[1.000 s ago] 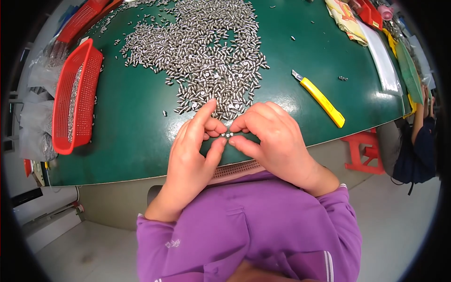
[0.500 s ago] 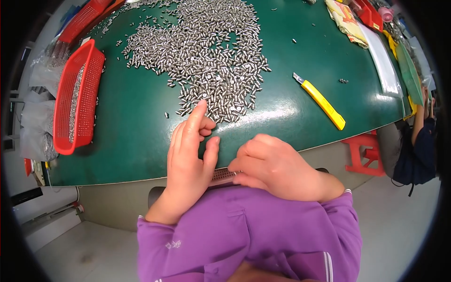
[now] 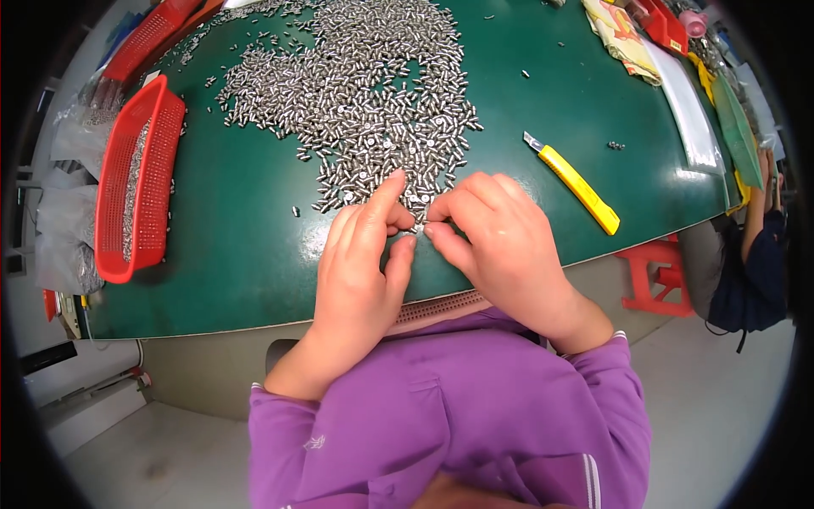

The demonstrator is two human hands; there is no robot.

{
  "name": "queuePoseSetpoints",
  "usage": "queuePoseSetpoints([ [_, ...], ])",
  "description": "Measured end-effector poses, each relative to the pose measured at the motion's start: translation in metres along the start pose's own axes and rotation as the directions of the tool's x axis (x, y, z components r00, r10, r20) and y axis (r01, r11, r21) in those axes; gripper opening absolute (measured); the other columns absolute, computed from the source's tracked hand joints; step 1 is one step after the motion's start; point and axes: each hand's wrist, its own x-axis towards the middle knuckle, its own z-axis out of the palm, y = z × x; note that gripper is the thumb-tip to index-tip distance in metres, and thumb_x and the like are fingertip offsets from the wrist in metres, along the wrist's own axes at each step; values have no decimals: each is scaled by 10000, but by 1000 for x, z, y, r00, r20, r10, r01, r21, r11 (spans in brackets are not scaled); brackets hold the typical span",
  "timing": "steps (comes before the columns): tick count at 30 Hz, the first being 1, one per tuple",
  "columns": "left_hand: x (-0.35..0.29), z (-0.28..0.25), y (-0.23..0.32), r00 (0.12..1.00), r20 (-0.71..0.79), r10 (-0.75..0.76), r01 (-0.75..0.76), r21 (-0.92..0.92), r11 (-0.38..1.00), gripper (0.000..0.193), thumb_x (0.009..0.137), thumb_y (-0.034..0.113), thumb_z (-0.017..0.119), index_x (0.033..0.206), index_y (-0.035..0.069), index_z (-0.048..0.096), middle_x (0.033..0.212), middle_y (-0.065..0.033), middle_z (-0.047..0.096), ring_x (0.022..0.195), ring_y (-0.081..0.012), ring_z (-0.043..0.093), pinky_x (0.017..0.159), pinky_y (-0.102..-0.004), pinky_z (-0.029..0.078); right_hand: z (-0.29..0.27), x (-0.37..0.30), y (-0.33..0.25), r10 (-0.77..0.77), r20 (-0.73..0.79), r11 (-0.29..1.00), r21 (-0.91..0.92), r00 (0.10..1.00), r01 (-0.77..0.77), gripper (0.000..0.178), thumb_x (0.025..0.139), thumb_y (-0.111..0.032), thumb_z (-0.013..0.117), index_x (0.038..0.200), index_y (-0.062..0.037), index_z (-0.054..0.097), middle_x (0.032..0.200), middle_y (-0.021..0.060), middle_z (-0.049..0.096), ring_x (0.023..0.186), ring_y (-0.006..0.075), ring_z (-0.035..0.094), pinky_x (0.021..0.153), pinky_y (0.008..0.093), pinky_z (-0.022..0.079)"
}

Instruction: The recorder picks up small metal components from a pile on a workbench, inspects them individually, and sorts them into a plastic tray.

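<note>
A broad heap of small silver metal pieces (image 3: pixel 365 85), pointed at one end, spreads over the green tabletop. At its near edge, my left hand (image 3: pixel 358 263) has its index finger stretched over the pieces and its thumb apart. Close on the right, my right hand (image 3: pixel 513 250) reaches in with bent fingers, its thumb and index finger spread beside a few pieces. Those fingertips almost meet the left hand's. Below both hands, a pinkish perforated basket (image 3: pixel 445 307) shows partly at the table edge; its inside is hidden.
A red basket (image 3: pixel 165 170) holding metal pieces stands on the left. To the right lies a yellow utility knife (image 3: pixel 581 188), blade out. Plastic sheets (image 3: pixel 691 119) and a cloth (image 3: pixel 621 38) sit at the far right. Beyond the table are a red stool (image 3: pixel 657 276) and another person (image 3: pixel 755 271).
My right hand has moved up from above the basket to the near edge of the heap. My left hand has shifted slightly right. More of the pinkish basket shows.
</note>
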Motion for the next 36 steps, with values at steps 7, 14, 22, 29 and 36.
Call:
queuePoseSetpoints([
  [7,2,4,-3,999,-46,8,-8,9,1000,658,802,-117,665,1425,10,494,944,-95,639,863,-255,599,787,-371,496,6,0,-3,24,-43,1000,16,999,-23,182,788,-91,749,910,-71,615,868,91,560,819,292,562,708,392,484],
  [14,2,3,-5,999,-32,35,-34,30,999,629,787,-121,659,1386,7,520,891,-80,628,802,-252,575,738,-379,483,4,4,-1,-71,-1,991,111,997,70,154,799,-57,711,900,-59,594,848,104,545,793,310,550,705,414,478],
  [22,2,5,-1,998,-60,16,-14,24,1000,622,763,-117,673,1355,2,525,876,-78,618,813,-258,584,738,-380,486,-1,9,3,-132,50,984,123,990,125,127,806,-51,678,893,-47,586,843,112,537,800,320,550,711,427,480],
  [29,1,2,-4,999,-23,47,-45,73,996,630,766,-100,684,1364,6,516,883,-75,619,819,-254,587,738,-380,492,-11,11,2,-85,176,992,110,981,66,175,800,-84,720,956,-61,643,918,83,594,874,296,579,775,407,487],
  [36,-2,0,0,999,-40,-6,9,78,997,617,779,-82,698,1363,7,520,885,-71,621,800,-245,578,722,-373,495,-5,3,0,-85,133,984,169,988,62,191,785,-74,743,954,-62,653,933,82,621,881,297,603,785,403,497],
])
